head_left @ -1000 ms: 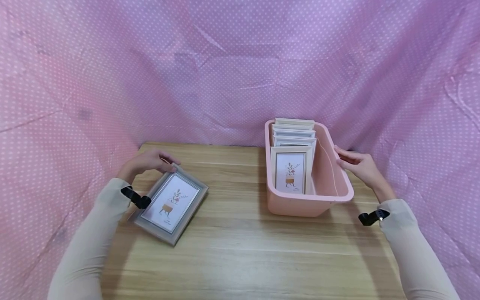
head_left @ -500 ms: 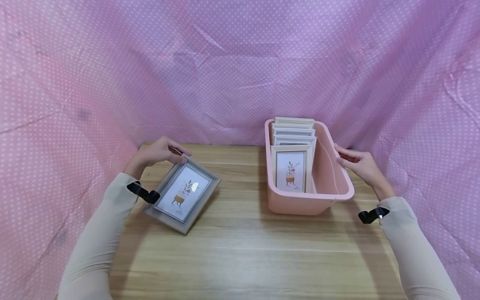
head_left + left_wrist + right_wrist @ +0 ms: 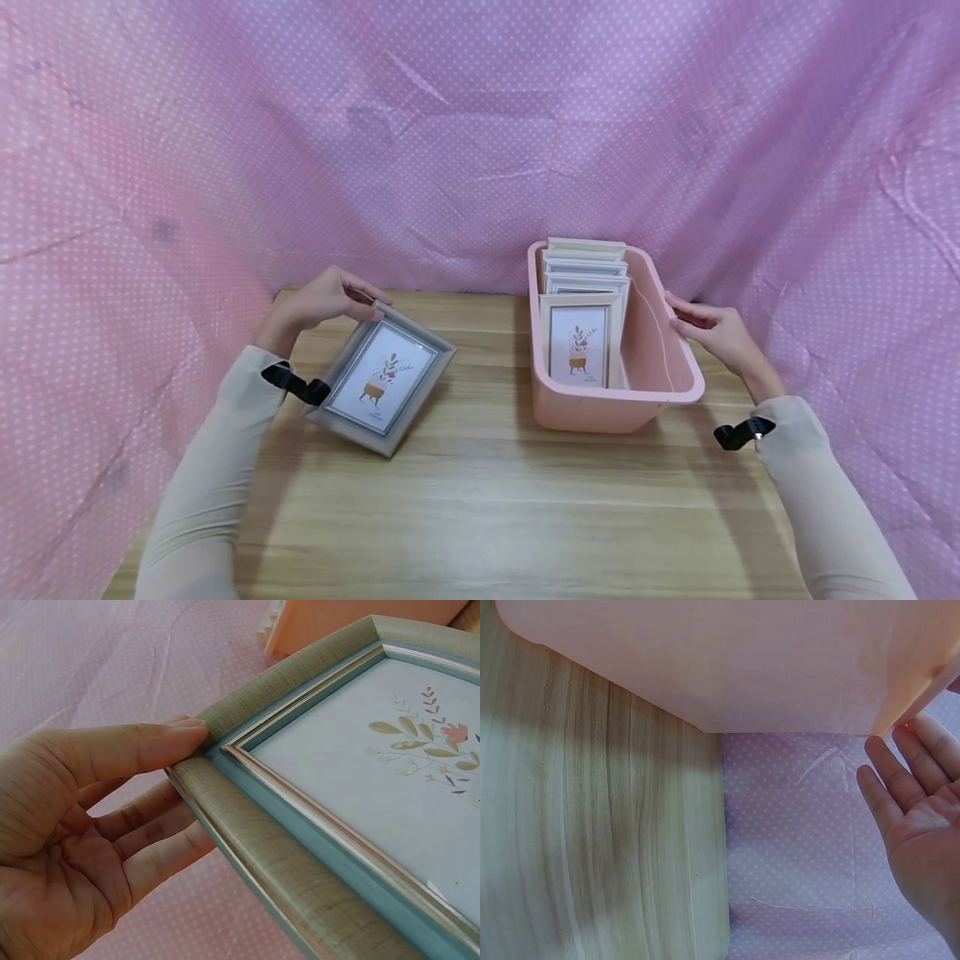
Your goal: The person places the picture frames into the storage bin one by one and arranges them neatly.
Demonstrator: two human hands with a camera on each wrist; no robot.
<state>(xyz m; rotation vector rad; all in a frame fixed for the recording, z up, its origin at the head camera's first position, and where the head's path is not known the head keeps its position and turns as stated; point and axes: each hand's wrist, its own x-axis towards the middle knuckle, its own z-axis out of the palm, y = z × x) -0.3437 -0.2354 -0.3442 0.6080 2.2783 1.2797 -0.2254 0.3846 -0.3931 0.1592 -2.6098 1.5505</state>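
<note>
My left hand (image 3: 330, 298) pinches the top corner of a grey-beige photo frame (image 3: 431, 350), thumb on the front and fingers behind. The frame tilts over the left side of the table; whether its lower edge touches the wood I cannot tell. Its picture shows a potted plant, and the left wrist view gives a close look at the gripped corner (image 3: 225, 739). My right hand (image 3: 716, 333) holds the right rim of a pink plastic bin (image 3: 592, 412). In the right wrist view its fingers (image 3: 900, 780) lie fairly straight against the bin's outside; the thumb is mostly hidden.
Several pale photo frames stand in a row along the bin's left side, the nearest a cream frame (image 3: 618, 333). Room shows beside them inside the bin, at its right. Pink dotted cloth (image 3: 480, 150) surrounds the wooden table (image 3: 487, 500).
My left hand has carried the grey-beige photo frame to the right and farther from me, toward the bin. The right hand and the bin have stayed in place.
</note>
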